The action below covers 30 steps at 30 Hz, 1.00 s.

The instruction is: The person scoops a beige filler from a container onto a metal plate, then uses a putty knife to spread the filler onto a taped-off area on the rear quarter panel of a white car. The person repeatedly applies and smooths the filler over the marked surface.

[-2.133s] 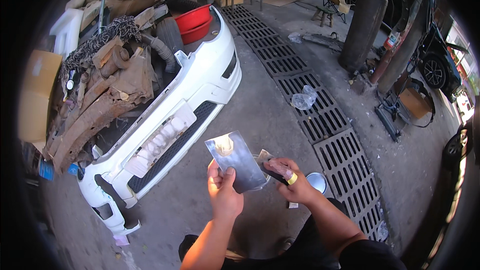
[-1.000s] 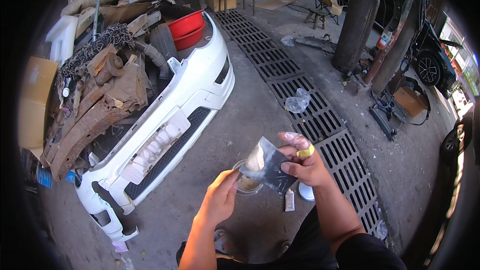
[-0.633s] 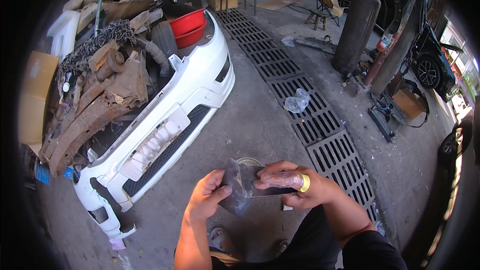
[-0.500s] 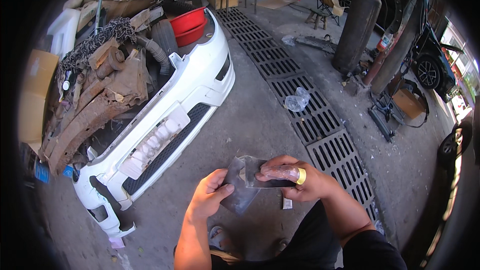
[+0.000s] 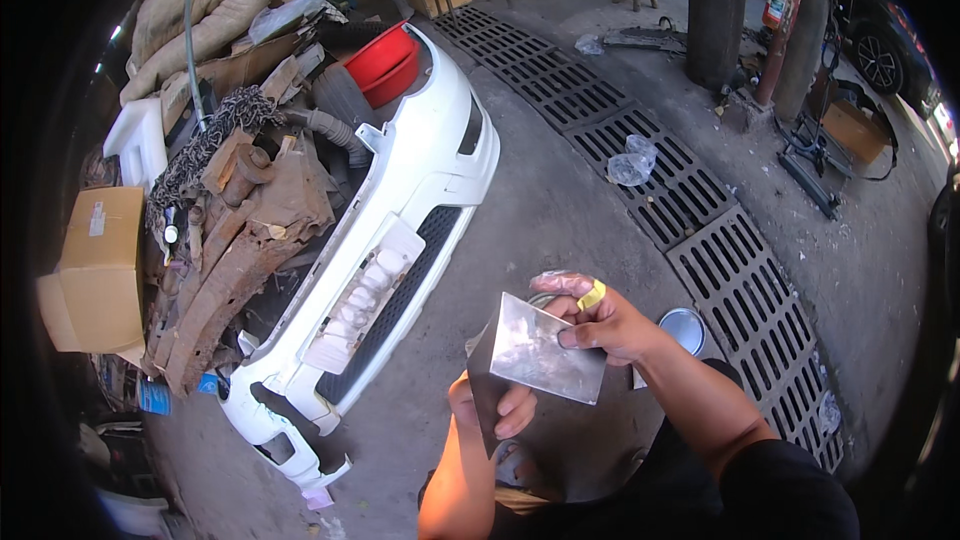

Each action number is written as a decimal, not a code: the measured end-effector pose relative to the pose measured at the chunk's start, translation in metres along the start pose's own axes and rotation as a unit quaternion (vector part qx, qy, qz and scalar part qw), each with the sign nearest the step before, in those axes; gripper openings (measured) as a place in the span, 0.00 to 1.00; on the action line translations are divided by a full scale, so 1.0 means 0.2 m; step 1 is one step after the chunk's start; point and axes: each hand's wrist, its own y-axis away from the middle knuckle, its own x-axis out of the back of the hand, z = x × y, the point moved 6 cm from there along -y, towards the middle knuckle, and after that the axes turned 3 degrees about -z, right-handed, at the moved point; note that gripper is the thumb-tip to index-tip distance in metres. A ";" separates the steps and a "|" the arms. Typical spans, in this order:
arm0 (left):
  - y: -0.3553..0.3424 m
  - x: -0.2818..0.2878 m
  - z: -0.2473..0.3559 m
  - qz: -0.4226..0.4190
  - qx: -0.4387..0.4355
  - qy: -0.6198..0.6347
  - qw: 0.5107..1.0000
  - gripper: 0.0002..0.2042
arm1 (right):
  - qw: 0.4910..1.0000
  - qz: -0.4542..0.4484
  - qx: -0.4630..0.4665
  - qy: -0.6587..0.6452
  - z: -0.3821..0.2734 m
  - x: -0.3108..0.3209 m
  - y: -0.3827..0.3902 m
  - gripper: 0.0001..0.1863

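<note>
My left hand [image 5: 514, 413] is closed on a dark, thin metal sheet [image 5: 485, 387], which stands steeply on edge. My right hand [image 5: 618, 328] grips a shiny, flat metal plate [image 5: 545, 352], thumb on its upper face. The two pieces meet along the shiny plate's left edge; whether they touch along all of it I cannot tell. A yellow band [image 5: 592, 295] circles a finger of my right hand, and that fingertip bears a pinkish, glossy smear or wrap. Next to my right wrist, a round, pale can top [image 5: 683, 331] shows low down.
A white car bumper [image 5: 440, 180] lies to the left, with whitish lumps on a pale plate [image 5: 365, 290] on it. Behind it are rusty parts, a chain [image 5: 215, 145], a red basin [image 5: 385, 65] and a cardboard box [image 5: 100, 265]. A slotted drain grate [image 5: 740, 260] runs along the right.
My right hand has turned, so the shiny plate's face now shows. The dark sheet has swung from lying fairly flat to steep. The view has shifted, and the round can top has come into sight.
</note>
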 end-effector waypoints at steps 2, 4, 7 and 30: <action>0.01 0.03 -0.03 0.020 -0.007 -0.002 1.000 0.32 | 1.000 -0.020 -0.012 -0.020 0.01 -0.03 -0.02 0.34; 0.03 0.06 0.00 0.106 -0.030 -0.098 0.989 0.32 | 0.998 -0.061 -0.017 -0.028 -0.02 -0.08 -0.04 0.33; 0.09 0.12 0.05 0.194 -0.068 -0.139 0.969 0.31 | 0.997 -0.070 0.007 0.011 -0.13 -0.18 -0.05 0.34; -0.01 0.00 0.17 0.311 -0.031 -0.533 0.786 0.07 | 0.942 0.122 0.203 0.239 -0.24 0.08 0.23 0.36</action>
